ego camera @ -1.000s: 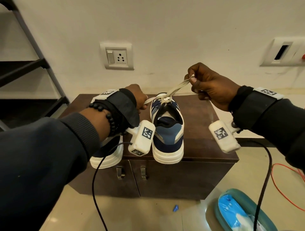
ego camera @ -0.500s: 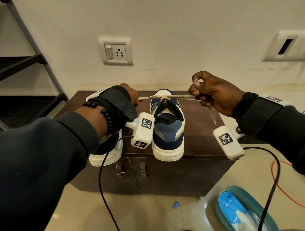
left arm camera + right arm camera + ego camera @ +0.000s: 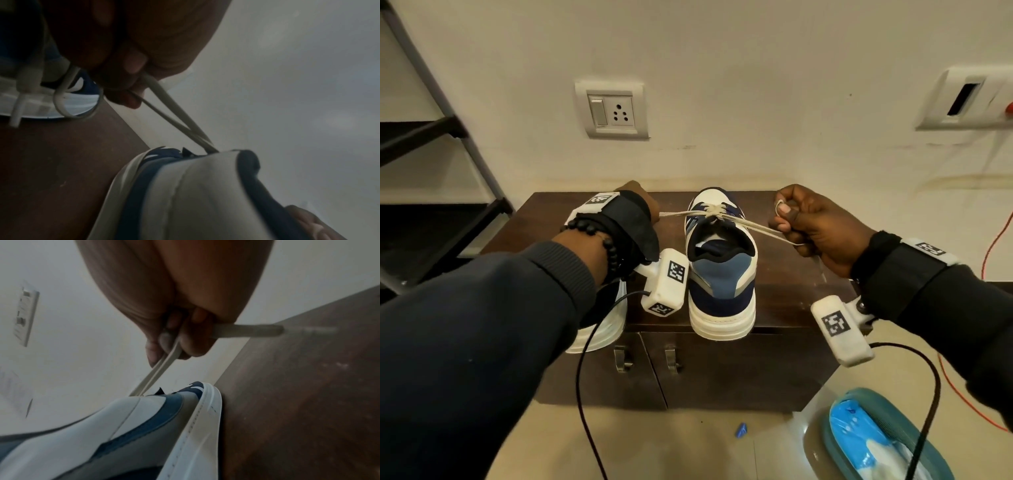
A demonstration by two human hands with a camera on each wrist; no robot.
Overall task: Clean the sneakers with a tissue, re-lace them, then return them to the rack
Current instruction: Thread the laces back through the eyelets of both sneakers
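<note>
A white and navy sneaker [image 3: 720, 270] stands heel toward me on the dark wooden cabinet [image 3: 784, 294]. Its cream lace [image 3: 710, 217] is knotted over the tongue, with strands pulled taut to both sides. My left hand [image 3: 640, 205] pinches the left loop [image 3: 164, 104], and my right hand [image 3: 798, 222] pinches the right loop [image 3: 164, 365], with a lace end [image 3: 246, 331] trailing from the fist. The second sneaker [image 3: 599, 322] sits under my left forearm, mostly hidden; its toe and lace [image 3: 68, 100] show in the left wrist view.
The black shoe rack [image 3: 431, 178] stands at the left against the wall. A teal tub [image 3: 873, 438] holding a blue packet sits on the floor at the lower right. A wall socket [image 3: 613, 109] is behind the cabinet, and an orange cable [image 3: 993, 253] runs at the right.
Both hands have drawn apart and lowered, pulling the lace from a raised slack line into a flat taut line, tightening the knot on the sneaker.
</note>
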